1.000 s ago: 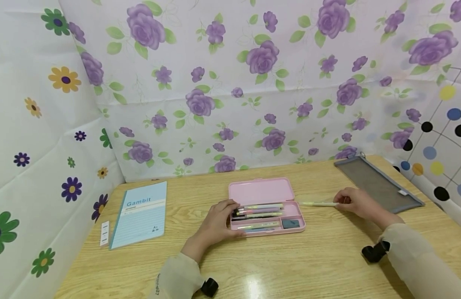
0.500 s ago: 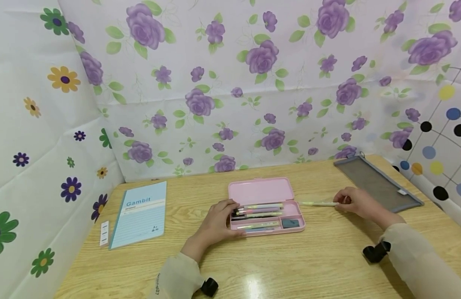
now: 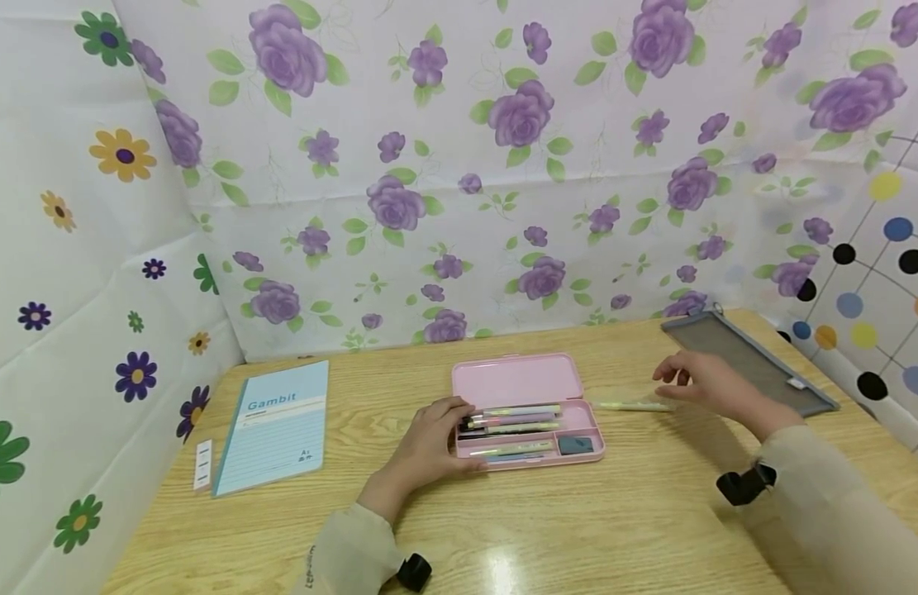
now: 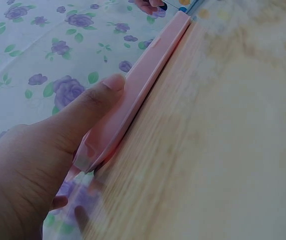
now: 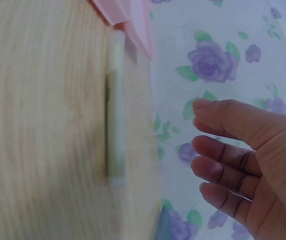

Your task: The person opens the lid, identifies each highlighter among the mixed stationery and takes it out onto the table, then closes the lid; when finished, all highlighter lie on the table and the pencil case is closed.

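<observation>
A pink pencil case [image 3: 516, 383] lies with its lid folded back, several pens [image 3: 514, 428] and a dark eraser [image 3: 575, 445] in its compartments. My left hand [image 3: 421, 446] grips the case's left end, the thumb along its front side in the left wrist view. To the right of the case a pale yellow-green pen [image 3: 631, 406] lies on the table, its left end close to the case's corner. Above the pen's right end hovers my right hand [image 3: 707, 384]. Its fingers are loosely bent and hold nothing; the right wrist view shows it apart from the pen [image 5: 115, 107].
A light blue notebook [image 3: 276, 430] lies at the left, with a small white strip [image 3: 202, 464] beside it. At the back right is a grey mesh zip pouch [image 3: 749, 355]. Flowered cloth [image 3: 429, 248] hangs behind the wooden table [image 3: 577, 529].
My right hand has let go of the yellow-green pen and lifted slightly away from it. The pen stays on the table. My left hand keeps its grip on the pencil case.
</observation>
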### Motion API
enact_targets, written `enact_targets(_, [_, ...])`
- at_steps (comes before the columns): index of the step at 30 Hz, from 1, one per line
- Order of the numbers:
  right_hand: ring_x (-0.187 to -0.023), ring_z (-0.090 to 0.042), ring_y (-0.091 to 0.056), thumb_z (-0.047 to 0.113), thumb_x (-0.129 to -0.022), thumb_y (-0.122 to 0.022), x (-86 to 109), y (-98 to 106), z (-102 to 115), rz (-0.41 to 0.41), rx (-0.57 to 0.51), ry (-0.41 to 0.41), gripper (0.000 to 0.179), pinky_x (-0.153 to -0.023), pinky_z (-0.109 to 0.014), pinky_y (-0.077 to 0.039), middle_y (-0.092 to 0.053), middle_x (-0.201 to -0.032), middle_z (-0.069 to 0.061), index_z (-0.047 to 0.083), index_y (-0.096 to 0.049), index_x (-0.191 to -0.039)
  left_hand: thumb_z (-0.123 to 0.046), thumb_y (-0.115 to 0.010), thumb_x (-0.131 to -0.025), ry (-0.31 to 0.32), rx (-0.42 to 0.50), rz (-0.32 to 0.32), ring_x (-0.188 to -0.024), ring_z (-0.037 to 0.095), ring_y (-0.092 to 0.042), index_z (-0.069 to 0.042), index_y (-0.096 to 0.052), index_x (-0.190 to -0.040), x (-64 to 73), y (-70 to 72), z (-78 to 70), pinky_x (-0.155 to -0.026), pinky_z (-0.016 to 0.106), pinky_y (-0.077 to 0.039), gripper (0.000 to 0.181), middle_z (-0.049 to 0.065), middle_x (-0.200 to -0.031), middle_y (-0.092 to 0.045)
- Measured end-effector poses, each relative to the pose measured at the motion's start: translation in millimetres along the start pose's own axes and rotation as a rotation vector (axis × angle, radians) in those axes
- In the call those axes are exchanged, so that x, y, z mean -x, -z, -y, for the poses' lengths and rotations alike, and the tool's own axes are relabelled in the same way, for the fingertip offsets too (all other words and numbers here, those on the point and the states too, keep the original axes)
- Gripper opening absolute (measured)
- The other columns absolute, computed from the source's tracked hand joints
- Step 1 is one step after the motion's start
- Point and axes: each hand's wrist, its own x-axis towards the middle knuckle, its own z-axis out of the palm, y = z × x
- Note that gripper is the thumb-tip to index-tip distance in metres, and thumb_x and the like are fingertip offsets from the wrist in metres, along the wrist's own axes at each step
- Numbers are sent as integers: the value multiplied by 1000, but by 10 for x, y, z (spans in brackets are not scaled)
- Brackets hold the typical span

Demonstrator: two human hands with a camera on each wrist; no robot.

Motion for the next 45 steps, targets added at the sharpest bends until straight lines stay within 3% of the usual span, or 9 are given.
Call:
enact_targets(10, [-74, -4, -54, 24, -88, -70, -166, 42, 251, 13, 34, 74, 23, -62, -24, -48, -64, -88, 4, 7, -70, -104, -60, -76, -71, -2, -4, -2, -136, 30, -41, -14, -49, -141, -1, 9, 8, -112, 52, -35, 88, 7, -147, -45])
enact_targets(16, [-74, -6, -54, 23, -88, -69, -226, -63, 419, 34, -14, 87, 23, -62, -24, -47, -64, -88, 2, 6, -69, -103, -61, -76, -71, -5, 0, 2, -136, 32, -41, -16, -49, -141, 2, -9, 3, -111, 53, -36, 87, 7, -147, -44])
enact_targets(24, [-73, -6, -54, 18, -87, -71, -310, -192, 619, 5, -23, 154, 18, -61, -23, -48, -64, -86, 1, 6, -70, -100, -61, -75, -71, 1, -14, 3, -136, 32, -41, -18, -49, -141, 6, -17, 6, -110, 53, -37, 86, 7, -147, -44])
enact_targets(34, [-73, -8, -53, 18, -87, -71, -424, -410, 857, 32, -18, 208, 13, -64, -24, -47, -63, -87, 2, 11, -70, -97, -60, -75, -72, -7, -30, -4, -135, 31, -42, -16, -50, -140, 0, -15, -6, -110, 51, -37, 85, 8, -146, -45])
enact_targets(45, [-71, -5, -52, 15, -87, -70, -570, -667, 968, 71, -45, 266, 6, -61, -19, -46, -62, -83, 2, 13, -71, -92, -56, -77, -73, -20, -48, -12, -134, 29, -44, -14, -51, -139, 3, -11, -14, -111, 49, -37, 82, 7, -144, -48])
